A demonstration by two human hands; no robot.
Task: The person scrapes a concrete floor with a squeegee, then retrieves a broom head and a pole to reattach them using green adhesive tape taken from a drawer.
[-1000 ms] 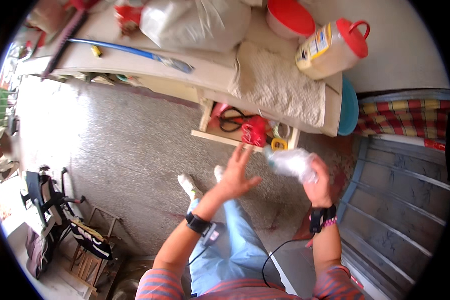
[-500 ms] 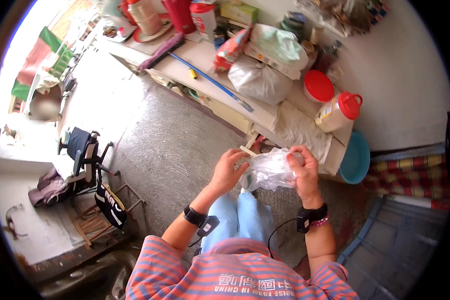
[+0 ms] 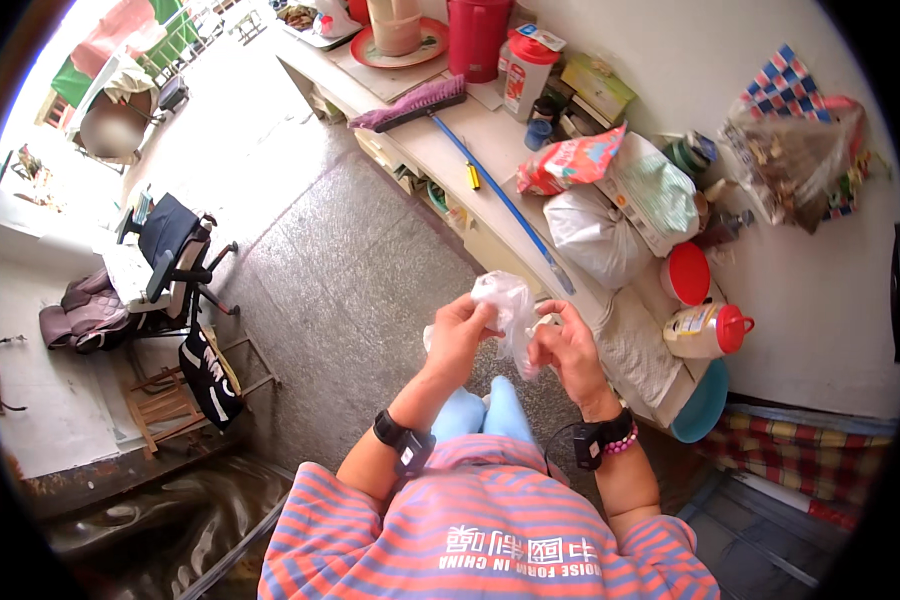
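Note:
A thin, clear plastic bag (image 3: 510, 297) hangs crumpled between my hands, in front of my body and above the floor. My left hand (image 3: 457, 340) pinches the bag between thumb and fingers, and a bit of it pokes out past that hand's left side. On its right edge, my right hand (image 3: 573, 352) has curled fingers closed on the plastic. A small pale piece shows by the right fingertips, too small to name. Both wrists wear black straps with small boxes.
A long counter (image 3: 630, 385) runs along the right, bearing a purple-headed broom (image 3: 500, 195), a tied white bag (image 3: 595, 238), a red-lidded jar (image 3: 698, 331) and a folded cloth (image 3: 635, 340). A blue basin (image 3: 705, 402) stands beyond its near end. An office chair (image 3: 170, 250) is at left.
My left hand now grips the bag, where before its fingers were spread beside it. The bag is bunched narrower, and my right hand has come inward. The view has shifted.

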